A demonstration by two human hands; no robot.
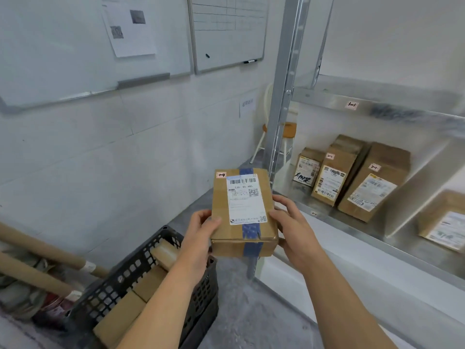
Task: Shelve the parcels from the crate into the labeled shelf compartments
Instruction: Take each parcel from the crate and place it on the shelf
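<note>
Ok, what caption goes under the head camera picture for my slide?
The left hand and right hand hold a taped parcel between the black crate and the metal shelf.

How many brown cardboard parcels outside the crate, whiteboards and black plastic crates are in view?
Brown cardboard parcel held by left hand and right hand: 1
Brown cardboard parcels on the metal shelf: 4
White wall-mounted whiteboards: 2
Black plastic crate: 1
Total: 8
</note>
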